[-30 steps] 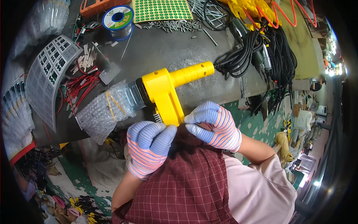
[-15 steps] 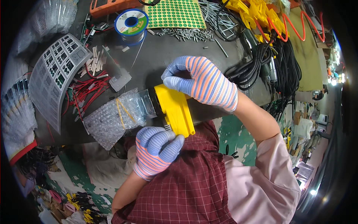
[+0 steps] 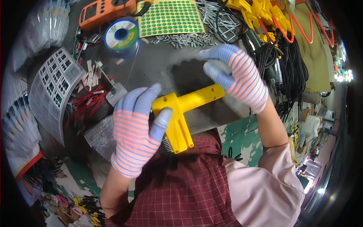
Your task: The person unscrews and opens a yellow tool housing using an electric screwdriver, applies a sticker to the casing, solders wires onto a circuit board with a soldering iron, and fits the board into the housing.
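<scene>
My left hand (image 3: 137, 126), in a striped glove with blue fingers, is closed on the left side of a yellow plastic tool housing (image 3: 177, 128). Its thumb lies on the front face while the other fingers reach the upper corner. A round yellow handle (image 3: 202, 96) with holes juts from the housing toward the right. Grey metal teeth (image 3: 166, 145) show at the lower left of the housing. My right hand (image 3: 240, 77), gloved alike, hovers by the handle's far end with thumb and fingers apart, holding nothing.
A bubble-wrap bag (image 3: 101, 137) lies left of my left hand. Farther back are a solder spool (image 3: 121, 36), an orange meter (image 3: 106, 13), a sheet of green dots (image 3: 170, 19), and loose screws (image 3: 185, 40). Black cables (image 3: 293, 72) heap at the right; red wires (image 3: 87, 103) lie left.
The yellow housing has turned so its handle now points right. My left hand has moved up onto its side, covering much of the bubble wrap. My right hand has shifted right, off the housing's top.
</scene>
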Available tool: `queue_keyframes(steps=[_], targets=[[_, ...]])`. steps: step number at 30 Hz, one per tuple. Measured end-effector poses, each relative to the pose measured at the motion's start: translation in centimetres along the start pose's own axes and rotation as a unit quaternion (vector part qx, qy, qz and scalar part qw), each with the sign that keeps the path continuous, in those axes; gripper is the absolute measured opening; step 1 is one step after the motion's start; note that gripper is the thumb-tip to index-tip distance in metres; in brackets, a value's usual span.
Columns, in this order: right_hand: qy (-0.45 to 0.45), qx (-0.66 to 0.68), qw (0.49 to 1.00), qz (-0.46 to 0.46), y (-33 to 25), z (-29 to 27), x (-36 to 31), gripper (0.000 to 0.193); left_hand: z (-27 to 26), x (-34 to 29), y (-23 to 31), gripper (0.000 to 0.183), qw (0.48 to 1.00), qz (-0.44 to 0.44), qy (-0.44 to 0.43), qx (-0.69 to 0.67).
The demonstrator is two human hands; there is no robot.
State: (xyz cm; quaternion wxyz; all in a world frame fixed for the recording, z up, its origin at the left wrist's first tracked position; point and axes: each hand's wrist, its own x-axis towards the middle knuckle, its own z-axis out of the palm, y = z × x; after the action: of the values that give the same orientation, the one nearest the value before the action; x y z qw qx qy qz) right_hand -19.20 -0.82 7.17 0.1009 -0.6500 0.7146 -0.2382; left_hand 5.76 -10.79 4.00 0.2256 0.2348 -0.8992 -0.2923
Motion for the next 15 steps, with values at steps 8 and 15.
queue_keyframes(steps=[8,15], targets=[[-0.152,-0.334,0.928,-0.071,3.5,0.5,2.4,0.022,-0.4,3.3,0.1,0.029,0.998,0.032,-0.055,-0.008],[-0.028,-0.146,0.988,-0.046,4.8,-0.7,1.3,0.018,5.1,10.2,-3.1,0.019,0.981,0.085,-0.028,0.174]])
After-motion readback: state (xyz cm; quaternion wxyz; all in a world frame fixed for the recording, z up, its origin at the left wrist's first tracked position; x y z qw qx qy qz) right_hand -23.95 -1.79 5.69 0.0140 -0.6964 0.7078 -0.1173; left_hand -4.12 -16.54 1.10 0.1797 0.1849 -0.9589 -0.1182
